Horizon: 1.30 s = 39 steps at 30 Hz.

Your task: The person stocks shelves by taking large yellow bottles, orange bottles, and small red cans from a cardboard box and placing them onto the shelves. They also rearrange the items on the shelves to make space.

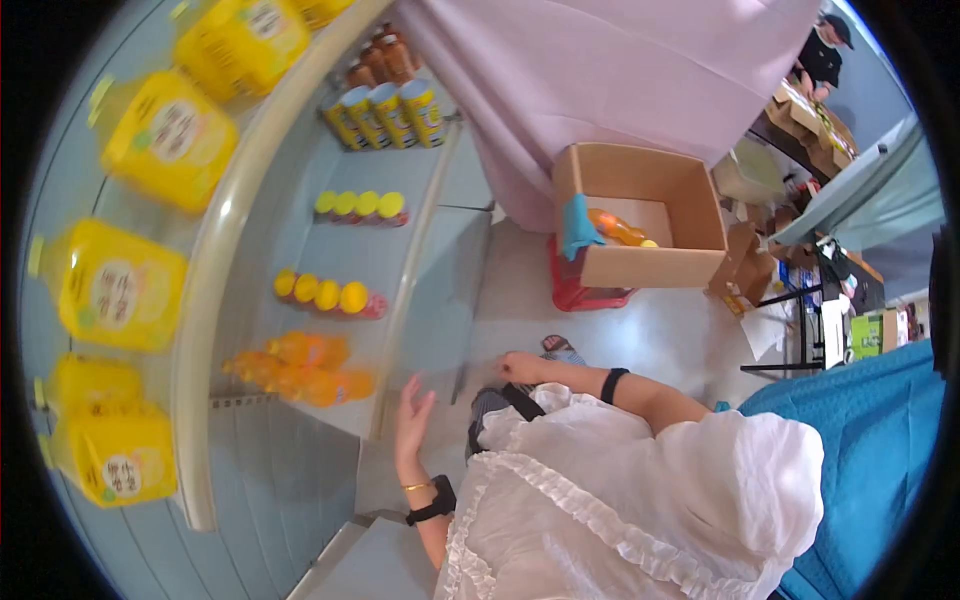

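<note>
My left hand (415, 415) is raised beside the lower shelf edge, its fingers apart and nothing in it. It is nearest to a group of orange drink bottles (335, 385) on that shelf, without touching them. My right hand (522, 368) is in front of my body with its fingers curled; what they hold, if anything, is too small to tell. Further off, a cardboard box (650, 268) stands open on a red stool (590, 292). Inside the box lies an orange bottle (618, 228), and a blue cloth (578, 228) hangs over its side.
Large yellow jugs (115, 285) line the upper shelf (205, 300) at the left. Yellow-lidded containers (325, 294), striped cans (420, 112) and brown bottles (395, 58) stand on the shelf below. A pink curtain (600, 70) hangs behind the box. Another person (822, 60) is at the far right.
</note>
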### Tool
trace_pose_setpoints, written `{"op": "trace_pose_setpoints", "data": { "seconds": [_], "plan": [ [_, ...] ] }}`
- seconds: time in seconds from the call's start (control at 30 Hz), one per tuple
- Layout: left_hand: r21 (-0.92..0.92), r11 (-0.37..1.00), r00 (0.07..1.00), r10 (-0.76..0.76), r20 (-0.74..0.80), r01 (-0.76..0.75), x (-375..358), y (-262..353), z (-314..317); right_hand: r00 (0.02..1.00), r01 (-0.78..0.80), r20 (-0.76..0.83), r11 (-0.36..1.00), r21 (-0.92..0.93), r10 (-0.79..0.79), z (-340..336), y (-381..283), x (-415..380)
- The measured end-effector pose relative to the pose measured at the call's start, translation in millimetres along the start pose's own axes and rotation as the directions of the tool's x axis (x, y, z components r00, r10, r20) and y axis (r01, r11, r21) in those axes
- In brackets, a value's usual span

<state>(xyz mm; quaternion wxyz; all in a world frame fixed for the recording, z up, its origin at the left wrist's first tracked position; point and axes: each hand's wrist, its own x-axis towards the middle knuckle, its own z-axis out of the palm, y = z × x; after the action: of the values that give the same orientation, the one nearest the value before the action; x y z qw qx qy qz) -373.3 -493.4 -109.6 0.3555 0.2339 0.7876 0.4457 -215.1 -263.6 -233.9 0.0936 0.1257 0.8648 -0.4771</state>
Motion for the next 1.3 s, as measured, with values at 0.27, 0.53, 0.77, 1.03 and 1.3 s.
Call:
{"op": "trace_pose_setpoints", "data": {
  "seconds": [0.27,0.53,0.77,1.03,1.3],
  "plan": [
    [-0.224,0.911,0.935,-0.354,0.011,0.347,-6,15,103,0.992,-0.111,0.070,0.994,0.022,0.109,-79,89,-10],
    [-0.128,0.964,0.969,-0.240,-0.053,0.232,-1,61,210,0.992,-0.024,-0.121,0.999,0.030,0.027,-164,156,-78],
    [0.042,0.990,0.987,-0.141,0.076,0.138,-9,37,237,0.948,-0.140,-0.255,0.969,0.202,0.190,-166,187,-124],
    [-0.353,0.906,0.952,-0.286,-0.104,0.234,-58,72,282,0.993,0.036,-0.112,0.996,0.084,-0.027,-170,184,-193],
    [-0.158,0.906,0.916,-0.400,-0.009,0.394,-72,105,340,0.784,0.084,-0.540,0.809,0.581,0.306,-279,212,-179]
  ]
}}
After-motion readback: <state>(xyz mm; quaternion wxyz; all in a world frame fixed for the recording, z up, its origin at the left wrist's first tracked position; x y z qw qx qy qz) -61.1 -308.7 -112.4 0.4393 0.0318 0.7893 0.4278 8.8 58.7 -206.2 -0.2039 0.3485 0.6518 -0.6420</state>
